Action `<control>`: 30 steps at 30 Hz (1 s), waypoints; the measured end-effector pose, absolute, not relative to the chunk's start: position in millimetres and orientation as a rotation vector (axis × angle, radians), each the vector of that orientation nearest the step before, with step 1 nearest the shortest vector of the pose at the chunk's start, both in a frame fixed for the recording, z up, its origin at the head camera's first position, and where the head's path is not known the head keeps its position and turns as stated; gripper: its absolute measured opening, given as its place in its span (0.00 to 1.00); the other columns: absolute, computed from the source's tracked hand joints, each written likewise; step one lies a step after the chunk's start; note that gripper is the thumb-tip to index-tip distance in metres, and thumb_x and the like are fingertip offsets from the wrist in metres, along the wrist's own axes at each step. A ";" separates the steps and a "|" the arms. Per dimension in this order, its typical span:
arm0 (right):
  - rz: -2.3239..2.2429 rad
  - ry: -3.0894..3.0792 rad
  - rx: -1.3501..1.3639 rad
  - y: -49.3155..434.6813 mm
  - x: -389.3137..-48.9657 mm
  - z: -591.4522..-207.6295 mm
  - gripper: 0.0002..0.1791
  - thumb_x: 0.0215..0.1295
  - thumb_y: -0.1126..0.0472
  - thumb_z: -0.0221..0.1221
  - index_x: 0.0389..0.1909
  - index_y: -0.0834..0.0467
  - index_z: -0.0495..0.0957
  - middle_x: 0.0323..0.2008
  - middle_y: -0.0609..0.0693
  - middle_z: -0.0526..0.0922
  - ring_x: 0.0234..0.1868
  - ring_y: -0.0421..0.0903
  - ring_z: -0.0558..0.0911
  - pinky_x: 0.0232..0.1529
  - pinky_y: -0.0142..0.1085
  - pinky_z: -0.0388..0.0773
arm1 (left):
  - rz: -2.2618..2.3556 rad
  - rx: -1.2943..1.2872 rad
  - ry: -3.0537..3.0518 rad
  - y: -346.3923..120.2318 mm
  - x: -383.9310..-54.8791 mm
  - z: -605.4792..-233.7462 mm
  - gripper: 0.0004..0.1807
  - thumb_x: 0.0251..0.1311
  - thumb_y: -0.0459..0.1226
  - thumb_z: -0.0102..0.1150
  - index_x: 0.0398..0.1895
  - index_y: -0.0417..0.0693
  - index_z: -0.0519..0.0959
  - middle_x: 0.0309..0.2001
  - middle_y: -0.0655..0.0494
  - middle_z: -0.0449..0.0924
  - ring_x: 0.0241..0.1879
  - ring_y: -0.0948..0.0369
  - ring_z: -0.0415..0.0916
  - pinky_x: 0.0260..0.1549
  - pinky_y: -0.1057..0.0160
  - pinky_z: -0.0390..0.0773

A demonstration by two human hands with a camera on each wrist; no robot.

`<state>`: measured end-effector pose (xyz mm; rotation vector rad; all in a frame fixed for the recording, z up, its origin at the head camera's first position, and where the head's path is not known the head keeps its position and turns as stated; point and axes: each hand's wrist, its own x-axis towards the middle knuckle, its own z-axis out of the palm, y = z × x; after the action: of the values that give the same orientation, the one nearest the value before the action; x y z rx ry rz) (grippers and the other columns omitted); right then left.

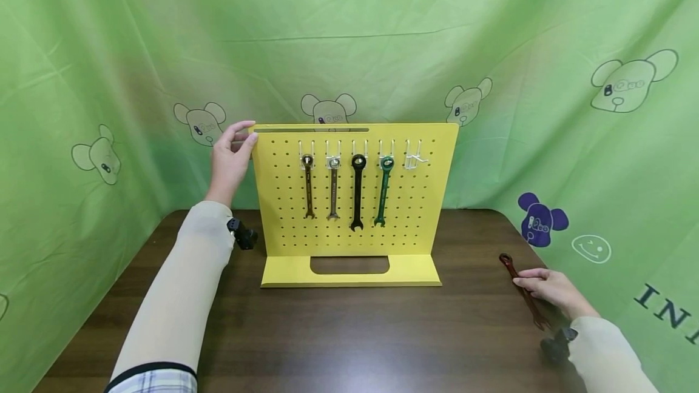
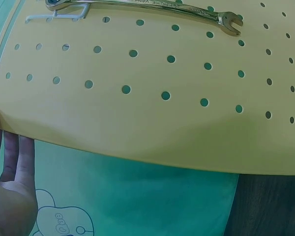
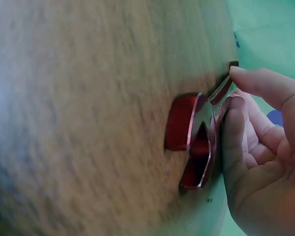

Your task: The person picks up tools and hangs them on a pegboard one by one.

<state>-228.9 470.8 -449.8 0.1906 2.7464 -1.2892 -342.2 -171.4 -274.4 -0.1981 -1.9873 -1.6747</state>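
Note:
A yellow pegboard (image 1: 415,211) stands upright on the table. My left hand (image 1: 229,159) holds its upper left corner, thumb in front and fingers behind, as the left wrist view also shows. At the right, my right hand (image 1: 551,290) pinches a red combination wrench (image 1: 509,265) by the middle of its shaft, ring end away from me. The wrench's open end (image 3: 183,123) faces the right wrist camera. From the board's hooks hang a dark bronze wrench (image 1: 309,190), a silver-grey wrench (image 1: 334,190), a black wrench (image 1: 357,193) and a green wrench (image 1: 384,193).
A bare white hook (image 1: 416,161) sits at the right of the row of wrenches. The brown wooden table (image 1: 327,332) extends around the board's base (image 1: 289,268). Green printed cloth (image 1: 382,35) hangs behind and at both sides.

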 end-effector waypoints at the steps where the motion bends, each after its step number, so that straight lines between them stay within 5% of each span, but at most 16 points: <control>1: -1.265 2.757 0.192 470.9 -228.7 -450.2 0.31 0.70 0.55 0.62 0.58 0.79 0.70 0.38 0.50 0.83 0.35 0.37 0.79 0.36 0.30 0.80 | -1.673 -0.198 -1.988 -171.1 -342.4 -274.3 0.20 0.71 0.43 0.58 0.63 0.51 0.77 0.49 0.51 0.76 0.44 0.59 0.77 0.45 0.65 0.82; 23: -1.230 2.796 0.296 462.9 -227.4 -447.2 0.28 0.65 0.54 0.66 0.53 0.75 0.77 0.27 0.43 0.81 0.29 0.38 0.76 0.29 0.32 0.77 | -1.636 -0.212 -1.994 -172.1 -343.2 -275.0 0.19 0.72 0.43 0.58 0.63 0.52 0.78 0.48 0.52 0.76 0.42 0.60 0.76 0.44 0.67 0.82; 30: -1.333 2.705 0.326 462.5 -225.4 -449.7 0.30 0.66 0.54 0.65 0.56 0.76 0.74 0.27 0.51 0.81 0.21 0.45 0.79 0.23 0.41 0.83 | -1.637 -0.200 -1.998 -171.6 -342.1 -274.8 0.19 0.71 0.43 0.58 0.63 0.53 0.78 0.49 0.51 0.76 0.43 0.60 0.77 0.44 0.66 0.82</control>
<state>-225.4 462.5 -449.7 0.3260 2.7052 -1.3326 -342.1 -171.6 -274.8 -0.1996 -1.9976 -1.6370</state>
